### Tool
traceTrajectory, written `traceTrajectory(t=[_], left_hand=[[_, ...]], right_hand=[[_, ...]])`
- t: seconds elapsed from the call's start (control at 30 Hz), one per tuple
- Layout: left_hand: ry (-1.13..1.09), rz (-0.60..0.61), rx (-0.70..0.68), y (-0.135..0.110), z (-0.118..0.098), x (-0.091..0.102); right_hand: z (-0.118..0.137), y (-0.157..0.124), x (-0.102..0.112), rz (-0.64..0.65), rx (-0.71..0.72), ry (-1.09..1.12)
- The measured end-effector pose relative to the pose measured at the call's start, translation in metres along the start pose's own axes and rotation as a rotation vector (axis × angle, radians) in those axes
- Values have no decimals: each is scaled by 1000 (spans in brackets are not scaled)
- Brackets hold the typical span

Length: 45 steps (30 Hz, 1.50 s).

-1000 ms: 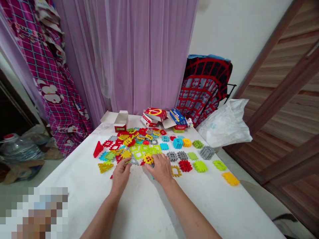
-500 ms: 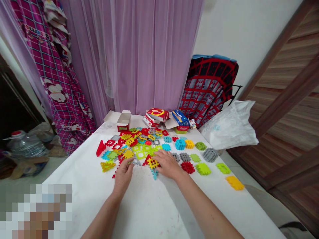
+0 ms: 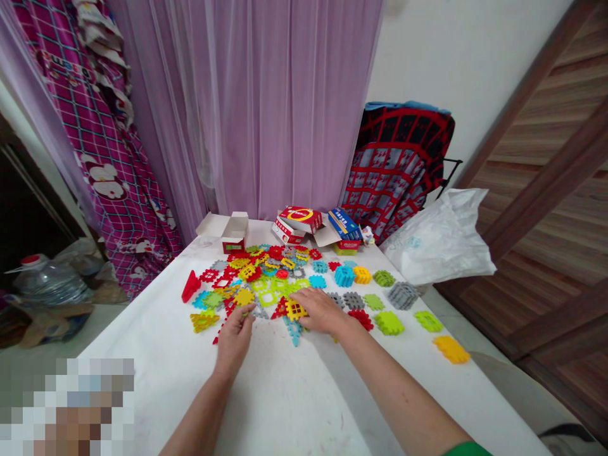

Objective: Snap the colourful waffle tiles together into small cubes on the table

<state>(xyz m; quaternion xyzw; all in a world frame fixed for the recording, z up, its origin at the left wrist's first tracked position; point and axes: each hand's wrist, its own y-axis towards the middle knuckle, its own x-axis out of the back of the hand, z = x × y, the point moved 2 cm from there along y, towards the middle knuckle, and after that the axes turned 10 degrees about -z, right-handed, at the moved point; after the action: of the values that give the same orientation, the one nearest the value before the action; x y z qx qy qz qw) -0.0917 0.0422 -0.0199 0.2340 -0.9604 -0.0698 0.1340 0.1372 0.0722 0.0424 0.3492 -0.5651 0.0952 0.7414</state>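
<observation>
My right hand [image 3: 319, 309] is closed on a yellow square window-shaped building piece [image 3: 295, 309], just above the near edge of the pile. Under and beside that piece lie a red piece [image 3: 279, 309] and a blue triangular piece [image 3: 293, 330]. My left hand [image 3: 236, 330] rests at the pile's near left edge, its fingers loosely curved and the thumb apart from the index finger. A solid yellow toothed piece [image 3: 244, 297] lies just beyond its fingertips. Light green window-shaped pieces [image 3: 266, 297] spread between the hands. Part of my left hand's fingers is hidden.
Toothed pieces sit sorted on the right, among them a grey stack [image 3: 403, 295], a blue stack [image 3: 344, 276] and a yellow-orange piece [image 3: 452, 349]. At the back stand an open red box [image 3: 234, 244], red-and-white boxes [image 3: 301, 220] and a blue box [image 3: 345, 223]. A white plastic bag [image 3: 439, 240] hangs over the right edge.
My right hand has shifted slightly, and the yellow window-shaped piece has turned and moved a little right. More of the blue triangular piece shows. My left hand has barely moved.
</observation>
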Motion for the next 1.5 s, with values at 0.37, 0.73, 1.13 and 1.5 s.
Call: traceTrajectory(t=[0.37, 0.73, 1.13, 1.5], left_hand=[[104, 46, -39, 2, -3, 4], [154, 56, 2, 8, 1, 7], [213, 74, 43, 6, -11, 11], [208, 36, 13, 6, -9, 9]], right_hand=[[-130, -50, 89, -11, -321, -45], [-219, -23, 96, 152, -453, -237], [-236, -14, 75, 368, -477, -245], [-238, -13, 68, 440, -494, -277]])
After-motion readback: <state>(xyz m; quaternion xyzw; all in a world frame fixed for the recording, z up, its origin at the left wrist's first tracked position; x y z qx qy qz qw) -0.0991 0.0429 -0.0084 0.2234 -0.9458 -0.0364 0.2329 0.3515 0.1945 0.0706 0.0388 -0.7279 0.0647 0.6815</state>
